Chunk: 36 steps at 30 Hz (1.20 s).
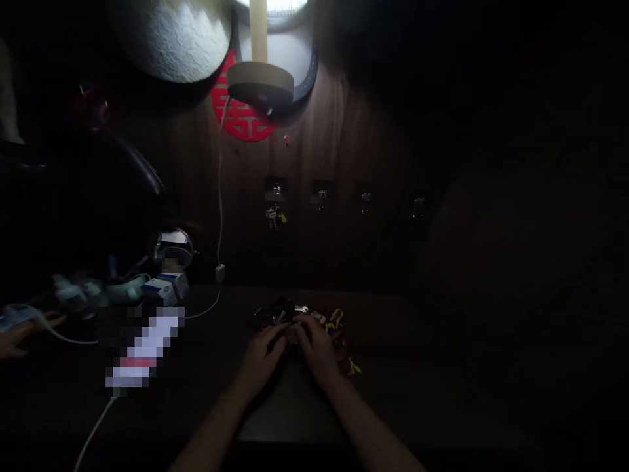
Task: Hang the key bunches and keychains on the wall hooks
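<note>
In dim light both my hands rest on a dark tabletop (417, 367) over a small heap of keys and key tags (287, 313). My left hand (263, 357) lies palm down with its fingers curled onto the left side of the heap. My right hand (317, 347) is beside it, fingers bent and pressed on the same heap near a yellow cord (337, 319). What the fingertips pinch is too dark to make out.
A wooden wall panel carries a row of hooks, one hung with a bunch of keys (274, 215). A lamp base (260, 82) and a red paper ornament (243, 115) are above. Left: boxes (164, 286), a white cable (219, 216), clutter, and another person's hand (19, 334).
</note>
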{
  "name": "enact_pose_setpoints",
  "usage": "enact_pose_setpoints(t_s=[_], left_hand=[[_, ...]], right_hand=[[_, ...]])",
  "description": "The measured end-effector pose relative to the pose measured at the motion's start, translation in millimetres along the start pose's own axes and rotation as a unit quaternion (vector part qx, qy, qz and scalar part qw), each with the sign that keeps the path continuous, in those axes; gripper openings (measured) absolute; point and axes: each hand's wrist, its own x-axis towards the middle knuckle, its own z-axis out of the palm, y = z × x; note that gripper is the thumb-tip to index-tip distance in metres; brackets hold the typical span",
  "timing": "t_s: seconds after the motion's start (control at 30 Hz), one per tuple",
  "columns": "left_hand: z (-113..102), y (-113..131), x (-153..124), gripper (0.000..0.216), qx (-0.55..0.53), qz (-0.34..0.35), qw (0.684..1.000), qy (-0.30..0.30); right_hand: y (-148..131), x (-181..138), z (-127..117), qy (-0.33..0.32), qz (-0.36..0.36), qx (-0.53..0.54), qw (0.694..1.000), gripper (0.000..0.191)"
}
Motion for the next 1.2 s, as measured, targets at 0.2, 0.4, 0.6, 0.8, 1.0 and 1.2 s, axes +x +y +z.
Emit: enact_pose_setpoints(t_s=[0.2,0.4,0.6,0.8,1.0,1.2], left_hand=[[1.6,-5.6,-0.6,0.032,0.007,0.002,1.000,-0.003],[1.7,1.1,-2.5,0.026,0.015,-0.018,0.999,-0.022],[0.2,8.3,-2.2,0.031,-0.011,-0.031,0.999,-0.037],[-0.9,5.6,0.4,0.032,-0.062,-0.074,0.995,0.005],[-2.5,3.8,2.5,0.035,-0.046,-0.093,0.994,0.036],[-2.3,3.5,3.2,0.039,-0.037,-0.092,0.994,0.035]], right_hand=[[1.8,0.4,-0.1,0.018,0.018,-0.003,1.000,0.018],[1.9,1.2,1.1,0.037,0.037,0.011,0.999,0.017],[4.5,3.5,1.4,0.014,0.021,0.001,1.000,0.016],[-3.2,2.6,-2.4,-0.004,-0.056,-0.040,0.998,0.014],[-12.6,-0.5,-5.7,-0.064,-0.121,-0.049,0.989,0.022],[-10.1,-1.3,-4.5,-0.063,-0.144,-0.049,0.986,0.021]])
